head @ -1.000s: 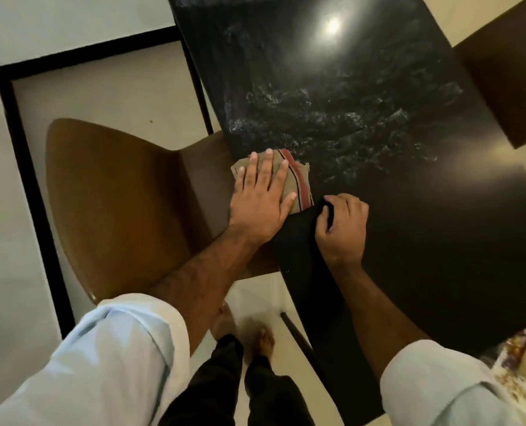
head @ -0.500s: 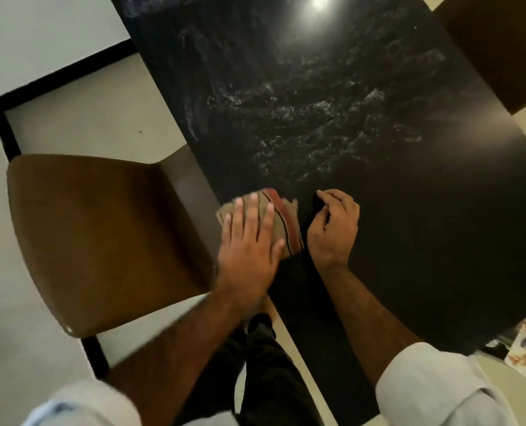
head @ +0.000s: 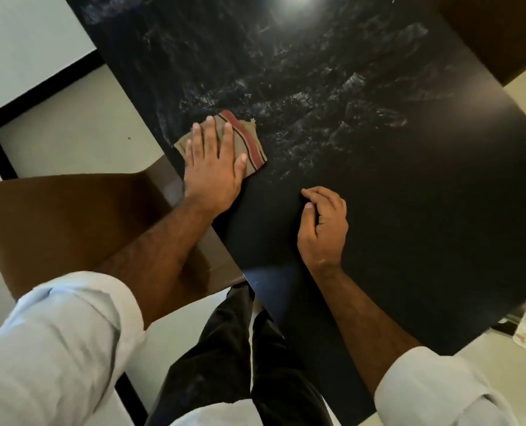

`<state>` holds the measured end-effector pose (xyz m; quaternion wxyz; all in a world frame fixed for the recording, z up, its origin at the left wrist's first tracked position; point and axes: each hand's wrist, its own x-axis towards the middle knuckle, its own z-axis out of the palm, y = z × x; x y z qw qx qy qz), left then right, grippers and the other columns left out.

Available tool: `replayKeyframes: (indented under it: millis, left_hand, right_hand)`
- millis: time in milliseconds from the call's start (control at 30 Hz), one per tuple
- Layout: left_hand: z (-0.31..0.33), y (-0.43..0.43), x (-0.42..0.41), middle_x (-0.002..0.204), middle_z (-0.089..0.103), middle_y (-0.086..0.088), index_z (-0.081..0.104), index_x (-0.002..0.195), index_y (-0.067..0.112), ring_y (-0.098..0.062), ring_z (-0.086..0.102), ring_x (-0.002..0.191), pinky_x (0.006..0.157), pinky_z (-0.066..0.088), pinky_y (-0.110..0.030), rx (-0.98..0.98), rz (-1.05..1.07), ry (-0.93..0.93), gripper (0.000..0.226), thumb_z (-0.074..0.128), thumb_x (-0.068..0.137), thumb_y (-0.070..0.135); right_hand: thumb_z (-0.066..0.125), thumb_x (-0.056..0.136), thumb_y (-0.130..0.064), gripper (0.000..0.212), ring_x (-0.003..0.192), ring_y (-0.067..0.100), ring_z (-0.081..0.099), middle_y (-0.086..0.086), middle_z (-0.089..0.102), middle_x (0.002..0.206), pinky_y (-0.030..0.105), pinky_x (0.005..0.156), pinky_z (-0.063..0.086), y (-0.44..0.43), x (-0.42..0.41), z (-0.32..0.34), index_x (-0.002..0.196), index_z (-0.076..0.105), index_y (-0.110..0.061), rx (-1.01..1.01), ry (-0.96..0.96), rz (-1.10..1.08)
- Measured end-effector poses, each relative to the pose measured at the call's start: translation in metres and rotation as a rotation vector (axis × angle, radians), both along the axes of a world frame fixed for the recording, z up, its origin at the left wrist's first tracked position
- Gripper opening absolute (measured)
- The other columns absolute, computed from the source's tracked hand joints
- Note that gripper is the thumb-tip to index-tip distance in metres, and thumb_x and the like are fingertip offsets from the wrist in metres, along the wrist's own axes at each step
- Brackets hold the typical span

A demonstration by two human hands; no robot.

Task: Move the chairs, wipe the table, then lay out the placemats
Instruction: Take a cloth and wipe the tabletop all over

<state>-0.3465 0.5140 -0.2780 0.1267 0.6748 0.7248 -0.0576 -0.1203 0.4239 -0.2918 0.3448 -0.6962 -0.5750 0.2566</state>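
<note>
The left grip (head: 214, 167) lies spread flat on the striped cloth (head: 249, 139), hiding most of it, near the black tabletop (head: 409, 210) edge. Right of it, the right grip (head: 324, 229) rests loosely curled, holding nothing. A brown chair (head: 55, 222) sits below the left forearm, partly covered.

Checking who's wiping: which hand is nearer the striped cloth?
Left. The left hand lies flat on the striped cloth; the right hand rests apart on the table.

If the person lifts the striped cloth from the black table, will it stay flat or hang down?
The striped cloth likely hangs limp: it is thin, with a frayed corner. It probably slides easily under the flat left hand, since the black table looks smooth and glossy. It seems light.
</note>
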Motion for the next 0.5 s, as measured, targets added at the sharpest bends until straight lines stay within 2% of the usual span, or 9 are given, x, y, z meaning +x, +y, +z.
replayKeyframes:
  millis: [67, 167, 300, 433, 500]
  left_hand:
    - [0.0, -0.006, 0.013, 0.184, -0.013, -0.017, -0.002, 0.177, 0.018, -0.041, -0.011, 0.169, 0.138, 0.004, -0.059, -0.011, -0.028, -0.011, 0.076, 0.014, 0.115, 0.059]
    - [0.001, -0.058, 0.03, 0.183, -0.018, -0.018, -0.005, 0.177, 0.019, -0.041, -0.013, 0.169, 0.138, 0.004, -0.06, -0.05, -0.239, -0.008, 0.079, 0.021, 0.115, 0.059]
    - [0.001, -0.097, 0.027, 0.184, -0.011, -0.018, 0.006, 0.178, 0.019, -0.041, -0.007, 0.17, 0.137, 0.011, -0.06, -0.044, -0.366, -0.005, 0.078, 0.023, 0.114, 0.061]
    - [0.002, -0.031, 0.03, 0.185, -0.003, -0.017, 0.013, 0.178, 0.019, -0.041, -0.002, 0.171, 0.137, 0.011, -0.06, 0.012, -0.41, -0.023, 0.077, 0.016, 0.113, 0.061]
    - [-0.001, 0.02, 0.047, 0.185, -0.002, -0.017, 0.013, 0.178, 0.02, -0.042, -0.001, 0.171, 0.137, 0.01, -0.059, 0.061, -0.396, -0.042, 0.078, 0.013, 0.112, 0.062]
  right_hand:
    - [0.06, 0.106, -0.006, 0.027, 0.123, 0.013, 0.059, 0.002, 0.07, 0.128, 0.009, 0.105, 0.04, -0.001, 0.0, 0.0, 0.127, 0.077, -0.007, -0.01, 0.015, -0.013]
    - [0.06, 0.106, -0.005, 0.026, 0.122, 0.015, 0.06, 0.002, 0.069, 0.127, 0.017, 0.106, 0.045, -0.001, 0.0, 0.001, 0.126, 0.076, -0.007, -0.006, 0.047, -0.016]
    - [0.058, 0.105, -0.012, 0.029, 0.123, 0.019, 0.06, 0.005, 0.068, 0.127, 0.029, 0.109, 0.046, -0.003, -0.001, 0.003, 0.128, 0.073, -0.004, 0.049, 0.069, -0.013]
    - [0.05, 0.109, -0.022, 0.037, 0.126, 0.022, 0.06, 0.006, 0.067, 0.13, 0.039, 0.11, 0.048, -0.001, -0.002, 0.001, 0.134, 0.07, -0.003, 0.048, 0.092, -0.037]
    - [0.05, 0.109, -0.021, 0.036, 0.126, 0.023, 0.06, 0.007, 0.067, 0.13, 0.039, 0.109, 0.048, -0.003, -0.003, 0.001, 0.134, 0.07, -0.003, 0.051, 0.094, -0.035]
